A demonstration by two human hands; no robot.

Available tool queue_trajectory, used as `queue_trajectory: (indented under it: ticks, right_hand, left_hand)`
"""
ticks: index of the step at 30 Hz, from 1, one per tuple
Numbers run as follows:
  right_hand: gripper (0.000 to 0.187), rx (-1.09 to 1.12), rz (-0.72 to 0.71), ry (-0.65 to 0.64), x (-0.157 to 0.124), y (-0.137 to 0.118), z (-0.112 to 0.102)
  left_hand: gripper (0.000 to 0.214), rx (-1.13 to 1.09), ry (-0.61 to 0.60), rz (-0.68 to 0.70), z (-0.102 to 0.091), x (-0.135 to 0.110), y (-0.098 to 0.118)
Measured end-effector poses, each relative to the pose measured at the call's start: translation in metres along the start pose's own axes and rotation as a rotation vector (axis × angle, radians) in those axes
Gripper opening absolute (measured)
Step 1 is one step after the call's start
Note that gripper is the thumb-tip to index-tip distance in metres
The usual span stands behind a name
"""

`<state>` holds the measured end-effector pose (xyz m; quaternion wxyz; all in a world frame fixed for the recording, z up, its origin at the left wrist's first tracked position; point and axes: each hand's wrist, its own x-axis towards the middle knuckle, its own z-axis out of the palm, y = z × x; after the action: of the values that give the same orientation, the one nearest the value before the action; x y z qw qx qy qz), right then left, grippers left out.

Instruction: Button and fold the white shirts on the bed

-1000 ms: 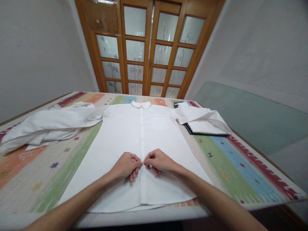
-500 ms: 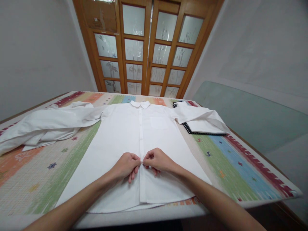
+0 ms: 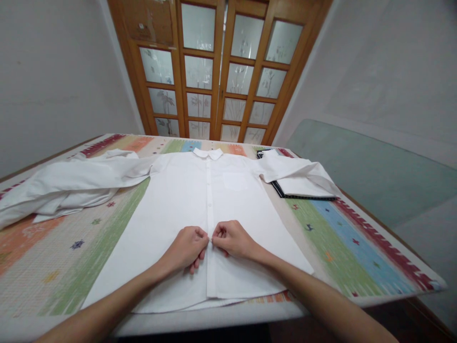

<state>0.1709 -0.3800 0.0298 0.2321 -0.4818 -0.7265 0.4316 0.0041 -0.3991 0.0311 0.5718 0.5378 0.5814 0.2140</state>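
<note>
A white button-up shirt (image 3: 171, 200) lies front side up in front of me, collar at the far end and sleeves spread to both sides. On the left of its button strip, my left hand (image 3: 193, 245) pinches the cloth between thumb and forefinger. Just across the strip, my right hand (image 3: 232, 238) pinches the placket's edge. The fingertips almost meet over one spot low on the strip. Whatever button sits between them is too small and covered to make out. Higher up, several buttons show along the front.
A striped, patterned cloth (image 3: 100, 238) covers the table. White fabric (image 3: 71, 202) is bunched under the left sleeve. Under the right sleeve lies folded white and black clothing (image 3: 303, 188). Beyond the table stand wooden doors with glass panes (image 3: 200, 71); a pale green panel (image 3: 357, 162) leans at the right.
Both hands stay pinched at the same place on the strip. The right hand's lower fingers have curled in slightly; the shirt lies as before.
</note>
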Motion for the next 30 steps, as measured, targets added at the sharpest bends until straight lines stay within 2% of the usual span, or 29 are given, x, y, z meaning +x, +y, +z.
queue_trajectory:
  ticks: [4,9,13,21,25,30]
  right_hand:
    - [0.008,-0.015,-0.035,-0.051,0.001,0.0,-0.004]
    - [0.01,-0.187,-0.165,0.18,0.003,-0.003,-0.013]
    - [0.006,-0.379,-0.308,0.077,-0.003,-0.005,-0.014]
    - [0.022,-0.914,-0.458,-0.017,-0.005,-0.006,-0.006]
    - [0.02,-1.046,-0.557,0.026,-0.002,-0.005,0.0]
    - [0.02,-1.069,-0.718,0.134,0.0,0.01,0.008]
  left_hand:
    - [0.02,0.072,-0.033,0.001,-0.006,0.0,0.002]
    - [0.022,0.182,-0.067,0.039,-0.013,-0.003,0.003]
    - [0.02,0.307,-0.101,0.082,-0.017,-0.008,0.004]
    - [0.031,0.543,-0.065,0.181,-0.028,-0.015,0.009]
    - [0.037,0.62,-0.042,0.202,-0.032,-0.011,0.011]
    - [0.043,0.763,0.027,0.295,-0.041,-0.007,0.018]
